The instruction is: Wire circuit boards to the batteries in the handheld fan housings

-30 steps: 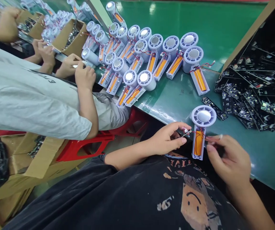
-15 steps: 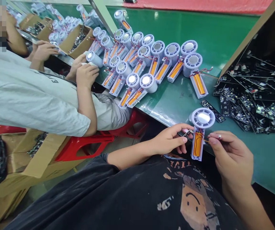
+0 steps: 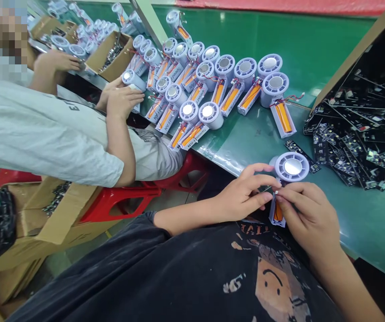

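Note:
A light purple fan unit (image 3: 292,167) with a round silver centre and an orange battery (image 3: 278,212) in its open handle is at the table's front edge. Beside the handle, my left hand (image 3: 246,192) pinches a small dark circuit board, mostly hidden by the fingers. My right hand (image 3: 308,217) is closed on a small white connector (image 3: 276,192), right by the left fingertips and in front of the upper handle. Most of the wires are covered by the fingers.
Many similar fan units (image 3: 245,68) stand in rows on the green table (image 3: 246,145). Dark circuit boards (image 3: 356,152) lie piled at the right by a carton (image 3: 349,56). Another person's hands (image 3: 121,100) hold a fan at the left, near a red stool (image 3: 182,174).
My right hand has moved left with the white connector, up to my left fingertips. It now covers part of the fan handle. The view has shifted slightly.

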A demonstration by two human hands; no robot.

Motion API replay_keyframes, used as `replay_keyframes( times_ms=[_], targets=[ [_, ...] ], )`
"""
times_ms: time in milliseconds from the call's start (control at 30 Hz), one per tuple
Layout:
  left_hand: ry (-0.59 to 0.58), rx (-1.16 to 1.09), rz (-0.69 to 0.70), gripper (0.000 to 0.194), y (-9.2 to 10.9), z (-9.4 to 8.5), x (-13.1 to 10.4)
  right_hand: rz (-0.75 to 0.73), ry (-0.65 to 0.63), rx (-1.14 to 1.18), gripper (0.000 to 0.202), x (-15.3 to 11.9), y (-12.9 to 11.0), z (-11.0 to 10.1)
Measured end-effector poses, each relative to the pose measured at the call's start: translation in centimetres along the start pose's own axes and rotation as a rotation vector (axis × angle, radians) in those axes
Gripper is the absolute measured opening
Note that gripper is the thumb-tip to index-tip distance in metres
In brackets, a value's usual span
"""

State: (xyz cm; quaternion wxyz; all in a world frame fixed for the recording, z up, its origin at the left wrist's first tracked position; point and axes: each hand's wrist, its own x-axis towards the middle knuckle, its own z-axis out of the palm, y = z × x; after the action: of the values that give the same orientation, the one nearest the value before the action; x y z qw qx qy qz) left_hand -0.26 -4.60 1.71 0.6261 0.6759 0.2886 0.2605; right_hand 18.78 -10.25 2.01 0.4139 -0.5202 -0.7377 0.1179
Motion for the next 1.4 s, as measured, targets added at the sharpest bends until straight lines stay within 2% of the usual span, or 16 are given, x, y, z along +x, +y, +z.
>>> replay_keyframes(
  times_ms=[233,400,600,733,833,967,1067,1233,1400],
  targets=[
    [0.043,0.299,0.167,0.012,0.2,-0.4,0.5,0.000,-0.001,-0.050,0.017,0.3,-0.3,-0.1],
    [0.070,0.348,0.159,0.012,0.1,-0.2,0.7,0.102,0.018,-0.006,0.010,0.0,-0.6,0.1],
    [0.111,0.237,0.144,0.011,-0.2,-0.1,0.7,0.119,0.019,-0.054,0.005,-0.2,-0.5,0.5],
    [0.104,0.009,0.037,0.016,-0.8,0.4,0.5,0.178,0.042,-0.012,0.004,-0.2,-0.5,0.6],
    [0.093,-0.257,-0.094,0.033,-1.4,0.8,0.4,0.195,0.123,-0.055,0.006,-0.2,-0.4,0.5],
    [0.018,-0.479,-0.203,0.049,-1.7,1.0,0.4,0.093,0.151,-0.245,0.009,-0.2,-0.2,0.5],
    [0.031,-0.469,-0.212,0.050,-1.4,0.9,0.5,0.078,0.131,-0.301,0.007,-0.2,-0.2,0.6],
    [0.054,-0.302,-0.127,0.039,-0.8,0.7,0.3,0.076,0.077,-0.377,0.005,0.2,-0.7,0.1],
    [0.071,-0.156,-0.018,0.027,-0.9,0.7,0.2,0.043,-0.026,-0.402,0.012,0.8,-1.0,-0.8]
  ],
)
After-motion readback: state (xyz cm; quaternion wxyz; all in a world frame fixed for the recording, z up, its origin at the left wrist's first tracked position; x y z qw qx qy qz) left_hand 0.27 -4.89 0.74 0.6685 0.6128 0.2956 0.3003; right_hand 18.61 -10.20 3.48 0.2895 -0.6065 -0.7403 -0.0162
